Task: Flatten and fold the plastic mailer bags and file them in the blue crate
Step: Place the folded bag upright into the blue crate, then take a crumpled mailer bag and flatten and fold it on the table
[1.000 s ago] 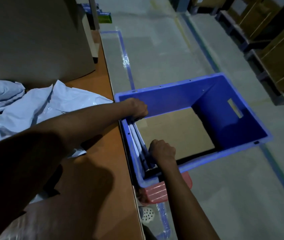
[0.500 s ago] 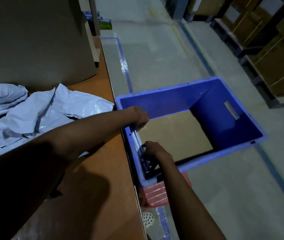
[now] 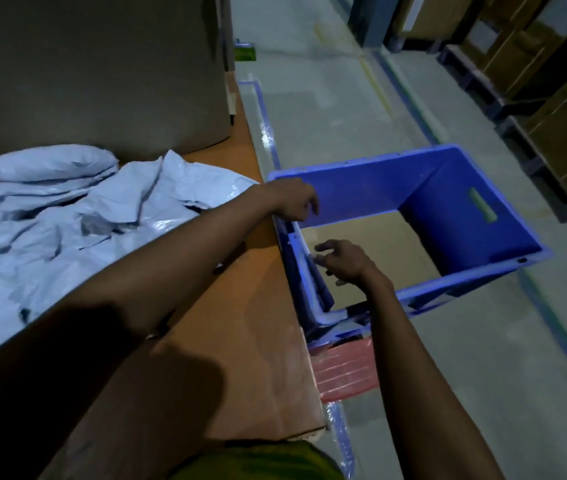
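Note:
The blue crate (image 3: 372, 178) stands beside the table's right edge, with a brown cardboard sheet (image 3: 379, 251) on its floor. Folded mailer bags (image 3: 313, 289) stand on edge against the crate's left wall. My left hand (image 3: 294, 202) hovers over the crate's near-left corner with fingers loosely curled, holding nothing. My right hand (image 3: 342, 263) hangs inside the crate just right of the filed bags, fingers spread and empty. A heap of crumpled pale blue mailer bags (image 3: 67, 216) lies on the table to the left.
The wooden table (image 3: 226, 341) ends right at the crate. A large brown cardboard box (image 3: 95, 71) stands at the table's back. A red stool or crate (image 3: 344, 372) sits under the blue crate's near end. Stacked cartons on pallets (image 3: 559, 109) line the far right.
Both hands have let go and lifted: the left came off the crate's rim, and the right rose off the filed bags and opened its fingers.

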Available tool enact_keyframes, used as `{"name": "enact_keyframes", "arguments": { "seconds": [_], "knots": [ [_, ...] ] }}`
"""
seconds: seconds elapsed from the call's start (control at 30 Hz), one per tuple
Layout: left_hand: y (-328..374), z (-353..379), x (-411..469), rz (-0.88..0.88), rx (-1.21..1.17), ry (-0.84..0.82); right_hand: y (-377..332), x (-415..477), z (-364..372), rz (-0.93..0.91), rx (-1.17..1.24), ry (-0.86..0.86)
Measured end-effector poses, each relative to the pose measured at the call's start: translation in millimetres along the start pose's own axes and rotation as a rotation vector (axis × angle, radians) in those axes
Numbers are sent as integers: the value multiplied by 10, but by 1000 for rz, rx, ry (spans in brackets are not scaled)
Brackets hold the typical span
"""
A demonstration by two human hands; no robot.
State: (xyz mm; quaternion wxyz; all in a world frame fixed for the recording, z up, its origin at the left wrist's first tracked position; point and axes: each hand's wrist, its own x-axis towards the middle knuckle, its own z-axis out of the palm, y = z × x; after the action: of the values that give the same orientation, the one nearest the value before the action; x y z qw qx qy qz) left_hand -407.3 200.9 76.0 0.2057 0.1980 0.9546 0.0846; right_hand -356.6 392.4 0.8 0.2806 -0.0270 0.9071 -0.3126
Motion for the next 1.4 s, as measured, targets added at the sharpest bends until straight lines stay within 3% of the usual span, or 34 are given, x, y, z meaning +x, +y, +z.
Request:
{"name": "enact_keyframes", "arguments": {
  "seconds": [0.13, 0.23, 0.33, 0.57, 0.8, 0.93, 1.17, 1.4],
  "knots": [
    [-77, 96, -852, -88, -94, 448, -271, -316, 181, -302, -30, 510],
    [-142, 392, -1671, -218, -161, 760, -642, -703, 488, -524, 35, 684],
    [-229, 824, -2468, -346, -212, 996, -970, -999, 945, -732, 75, 646],
    [-502, 2065, -4046, -611, -94, 1206, -1532, -1568, 2272, -1037, 96, 390],
    [-875, 2845, -4510, -920, 58, 1109, -1985, -1519, 3261, -1205, -219, 184],
    [-1075, 3123, -4475, -1032, 9, 927, -2026, -1335, 3480, -1183, -543, 176],
    [-939, 3180, -4452, -950, -68, 877, -1844, -1417, 3352, -1199, -544, 169],
    [-157, 3157, -4088, -726, -208, 740, -843, -1703, 2818, -1077, -476, 268]
  ]
}}
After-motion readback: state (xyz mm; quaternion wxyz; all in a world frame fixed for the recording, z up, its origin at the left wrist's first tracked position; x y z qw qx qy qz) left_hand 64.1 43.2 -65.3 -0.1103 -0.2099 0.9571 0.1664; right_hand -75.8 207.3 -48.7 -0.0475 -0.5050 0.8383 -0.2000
